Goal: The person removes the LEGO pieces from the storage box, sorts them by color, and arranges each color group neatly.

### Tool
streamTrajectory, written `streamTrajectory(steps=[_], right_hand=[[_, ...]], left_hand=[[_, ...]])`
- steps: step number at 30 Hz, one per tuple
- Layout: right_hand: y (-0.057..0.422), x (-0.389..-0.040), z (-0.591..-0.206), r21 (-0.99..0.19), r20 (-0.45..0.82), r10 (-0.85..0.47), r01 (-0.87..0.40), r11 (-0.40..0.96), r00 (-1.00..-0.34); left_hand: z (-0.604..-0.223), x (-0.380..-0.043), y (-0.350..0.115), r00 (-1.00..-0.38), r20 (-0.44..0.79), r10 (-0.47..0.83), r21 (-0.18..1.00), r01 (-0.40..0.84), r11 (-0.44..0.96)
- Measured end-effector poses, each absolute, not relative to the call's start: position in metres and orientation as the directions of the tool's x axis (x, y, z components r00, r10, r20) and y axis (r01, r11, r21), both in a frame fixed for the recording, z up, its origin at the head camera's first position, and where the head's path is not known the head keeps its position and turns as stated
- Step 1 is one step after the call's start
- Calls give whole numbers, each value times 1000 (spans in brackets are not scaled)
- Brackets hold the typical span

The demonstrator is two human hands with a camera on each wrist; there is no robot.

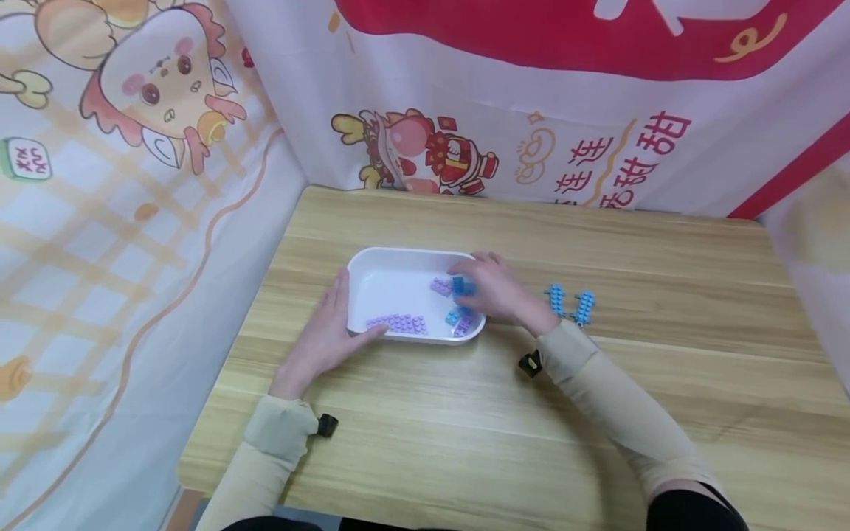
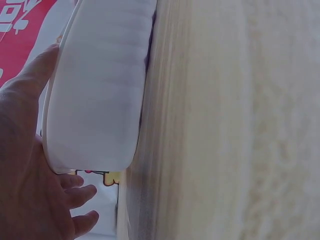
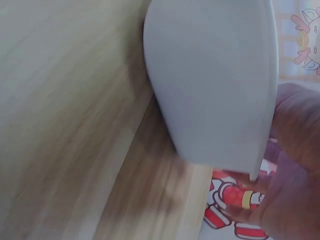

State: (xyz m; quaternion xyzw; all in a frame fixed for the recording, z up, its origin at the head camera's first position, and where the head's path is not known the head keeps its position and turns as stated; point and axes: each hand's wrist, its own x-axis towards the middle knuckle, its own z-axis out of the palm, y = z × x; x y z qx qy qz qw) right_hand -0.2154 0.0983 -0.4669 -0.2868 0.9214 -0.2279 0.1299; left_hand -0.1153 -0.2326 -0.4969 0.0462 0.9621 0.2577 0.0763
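Note:
A white plastic tray [image 1: 392, 284] stands on the table, with purple studded building bricks [image 1: 401, 323] along its near side. My left hand [image 1: 325, 328] rests against its left end, fingers fairly straight along the side and thumb over the near rim. In the left wrist view, the tray's outer wall [image 2: 100, 90] fills the space beside that hand. My right hand [image 1: 494, 287] reaches over the right end, thumb and fingers curled round blue building bricks [image 1: 460, 286]. A purple brick [image 1: 440, 286] lies just left of them. The tray wall [image 3: 215, 85] hides the right fingertips in the right wrist view.
Two light-blue studded pieces, a left one [image 1: 555, 299] and a right one [image 1: 584, 307], lie on the wooden table [image 1: 432, 413] right of the tray. Printed cloth [image 1: 425, 74] hangs behind the table, and more [image 1: 133, 258] covers the left side.

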Motion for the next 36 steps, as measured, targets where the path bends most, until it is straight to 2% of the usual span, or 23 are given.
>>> streamTrajectory(steps=[10, 17, 22, 29, 36], right_hand=[[80, -216, -465, -285, -191, -540, -480, 830, -820], [77, -216, -467, -266, -170, -546, -496, 827, -820], [82, -215, -469, -307, -92, -576, -527, 792, -812], [91, -212, -465, -395, -15, -556, -506, 767, -831], [104, -209, -462, -624, 75, -427, -376, 684, -901]], left_hand=[[-497, -115, -232, -986, -107, 128, 510, 56, 858], [-499, -116, -231, -986, -100, 131, 504, 63, 861], [-498, -117, -231, -986, -100, 132, 510, 63, 858], [-497, -117, -231, -986, -114, 122, 522, 45, 852], [-498, -116, -231, -985, -120, 121, 517, 42, 855]])
